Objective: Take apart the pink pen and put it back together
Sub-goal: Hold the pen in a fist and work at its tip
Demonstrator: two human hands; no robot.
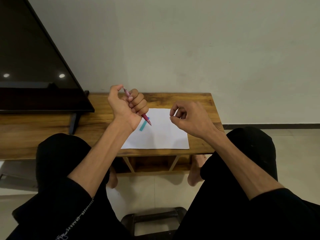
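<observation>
My left hand [127,105] is wrapped in a fist around the pink pen [146,119], held tilted above the table. The pen's tip points down and to the right over the white paper [162,134]. Its top end sticks out by my thumb. My right hand [188,118] hovers to the right over the paper's far corner, thumb and forefinger pinched together. Whether a small part sits between them I cannot tell. A teal piece [143,126] lies on the paper just under the pen's tip.
The low wooden table [199,101] stands against a pale wall. A dark television [34,66] on a stand fills its left part. My knees in black trousers sit close to the table's front edge. A dark stool frame [154,217] is on the tiled floor below.
</observation>
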